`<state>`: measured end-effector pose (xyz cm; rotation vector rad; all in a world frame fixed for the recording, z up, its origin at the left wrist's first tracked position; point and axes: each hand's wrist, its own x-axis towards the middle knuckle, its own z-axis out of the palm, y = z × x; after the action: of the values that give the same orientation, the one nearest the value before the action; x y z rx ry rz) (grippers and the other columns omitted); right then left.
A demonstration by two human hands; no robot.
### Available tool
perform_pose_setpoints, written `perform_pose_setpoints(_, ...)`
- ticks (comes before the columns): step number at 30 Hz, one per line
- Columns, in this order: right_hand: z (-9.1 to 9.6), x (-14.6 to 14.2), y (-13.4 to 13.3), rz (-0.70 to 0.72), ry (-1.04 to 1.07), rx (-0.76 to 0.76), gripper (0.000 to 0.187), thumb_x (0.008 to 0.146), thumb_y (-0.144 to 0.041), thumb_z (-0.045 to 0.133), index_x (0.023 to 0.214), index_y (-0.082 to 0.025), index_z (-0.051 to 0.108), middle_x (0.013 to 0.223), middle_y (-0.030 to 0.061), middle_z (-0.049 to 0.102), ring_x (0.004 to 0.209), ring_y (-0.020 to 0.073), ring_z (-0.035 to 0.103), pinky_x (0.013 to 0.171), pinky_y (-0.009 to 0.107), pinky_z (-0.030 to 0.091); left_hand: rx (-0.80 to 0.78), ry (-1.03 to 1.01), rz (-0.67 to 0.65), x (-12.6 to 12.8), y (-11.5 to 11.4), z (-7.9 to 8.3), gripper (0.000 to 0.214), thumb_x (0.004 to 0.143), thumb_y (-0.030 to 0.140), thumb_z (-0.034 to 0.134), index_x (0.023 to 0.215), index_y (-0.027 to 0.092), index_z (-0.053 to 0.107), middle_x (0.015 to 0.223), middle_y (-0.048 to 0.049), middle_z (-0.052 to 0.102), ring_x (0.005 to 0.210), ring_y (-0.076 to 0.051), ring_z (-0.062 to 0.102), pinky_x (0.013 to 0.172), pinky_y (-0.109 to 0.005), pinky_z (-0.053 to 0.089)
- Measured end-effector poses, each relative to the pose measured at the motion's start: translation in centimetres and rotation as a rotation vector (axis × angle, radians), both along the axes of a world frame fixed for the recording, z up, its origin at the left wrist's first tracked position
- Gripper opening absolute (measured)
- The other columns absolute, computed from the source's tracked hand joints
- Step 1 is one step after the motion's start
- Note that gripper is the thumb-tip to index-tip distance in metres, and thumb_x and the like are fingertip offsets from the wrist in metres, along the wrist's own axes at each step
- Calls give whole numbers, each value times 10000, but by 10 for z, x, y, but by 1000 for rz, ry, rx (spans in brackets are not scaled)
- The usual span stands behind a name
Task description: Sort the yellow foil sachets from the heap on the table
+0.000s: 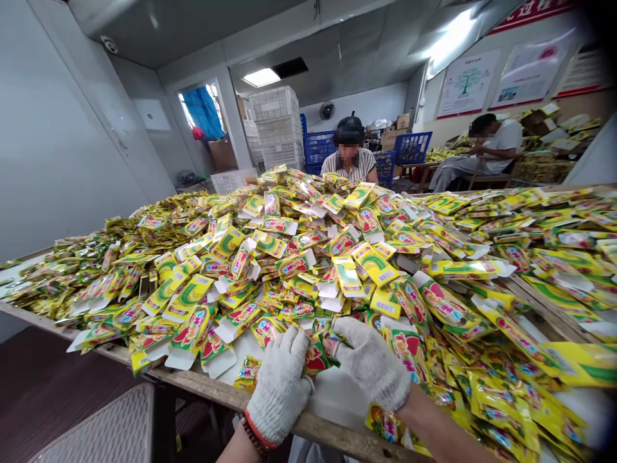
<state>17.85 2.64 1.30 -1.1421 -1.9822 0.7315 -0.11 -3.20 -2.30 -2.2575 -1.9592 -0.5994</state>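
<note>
My left hand (pixel 282 386), in a white knit glove with a beaded bracelet at the wrist, has its fingers curled at the left end of a small candy pack (pixel 317 355). This pack is green, yellow and red with printed letters; whether it is a carton or a pouch is partly hidden by my fingers. At its right end my right hand (pixel 371 361), gloved with bare fingertips showing, pinches it. Just beyond my hands lie heaped small yellow cartons (pixel 347 275), many with white flaps sticking out. A shiny sachet (pixel 248 373) rests left of my left hand.
Loose yellow sachets (pixel 501 399) spread at the right, and more pouches (pixel 43 283) at the far left. The wooden table edge (pixel 212 384) runs below my wrists. One person (pixel 349 154) sits across the heap, another (pixel 496 148) farther right. White crates (pixel 277 122) stand behind.
</note>
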Motion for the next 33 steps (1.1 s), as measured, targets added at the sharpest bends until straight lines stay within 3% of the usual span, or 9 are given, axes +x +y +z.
perform_pose_setpoints(3, -3, -10, 2, 20, 24, 4, 204, 848, -287, 567, 937, -187, 720, 959, 70, 731, 897, 215, 640, 849, 310, 480, 35, -23, -14, -3, 1, -8, 717, 621, 60, 491, 1336, 104, 493, 1376, -179, 531, 1281, -337, 486, 1076, -508, 430)
perform_pose_setpoints(7, 4, -3, 8, -32, -1, -162, 233, 819, -300, 593, 971, -159, 699, 897, 70, 724, 806, 206, 627, 736, 284, 478, 83, -105, 12, -9, 0, -17, 736, 649, 78, 501, 1382, 107, 432, 1409, -172, 496, 1327, -305, 439, 1112, -480, 400)
perform_pose_setpoints(12, 12, 16, 11, 137, -168, -206, 138, 810, -268, 584, 821, -159, 668, 772, 42, 688, 690, 172, 587, 615, 247, 424, -11, -103, -24, -5, -3, -4, 717, 631, 72, 508, 1341, 172, 507, 1382, -118, 529, 1277, -285, 475, 1092, -450, 408)
perform_pose_setpoints(16, 5, 7, 7, 77, -253, -79, 134, 823, -242, 563, 783, -176, 672, 764, 52, 692, 691, 171, 578, 652, 256, 421, -56, -52, -4, 1, -4, 6, 703, 614, 64, 501, 1306, 177, 550, 1365, -118, 546, 1256, -309, 485, 1088, -475, 396)
perform_pose_setpoints(19, -1, -2, 4, 31, -170, -46, 156, 828, -245, 555, 861, -186, 696, 841, 67, 714, 767, 192, 600, 727, 275, 447, -70, -54, 39, 1, -4, 6, 753, 586, 40, 484, 1326, 175, 530, 1366, -113, 547, 1262, -296, 486, 1093, -449, 397)
perform_pose_setpoints(22, -1, 2, 5, 48, 0, -158, 202, 784, -276, 614, 957, -194, 681, 818, 25, 699, 745, 183, 594, 678, 263, 459, -33, -87, 55, -1, -3, 3, 762, 608, 47, 496, 1358, 184, 492, 1380, -112, 531, 1282, -288, 473, 1098, -434, 399)
perform_pose_setpoints(25, 3, 13, 9, 72, 27, -247, 91, 740, -283, 643, 755, -194, 631, 644, -39, 599, 599, 135, 499, 537, 225, 382, 18, -105, 32, -5, -3, -2, 739, 629, 54, 507, 1352, 205, 487, 1371, -107, 529, 1285, -291, 468, 1095, -450, 402)
perform_pose_setpoints(28, 9, 16, 10, 38, -23, -235, 205, 726, -280, 643, 582, -200, 521, 530, -68, 478, 523, 104, 386, 482, 216, 287, 57, -116, 10, -7, -3, -5, 751, 617, 43, 504, 1349, 206, 479, 1373, -105, 520, 1289, -286, 461, 1101, -450, 395)
perform_pose_setpoints(33, 7, 10, 9, 118, -97, -183, 240, 819, -316, 568, 606, -205, 565, 543, -44, 510, 529, 121, 433, 515, 237, 322, 20, -106, 21, -3, -5, 1, 738, 618, 38, 495, 1340, 189, 496, 1345, -108, 534, 1262, -288, 475, 1090, -447, 396)
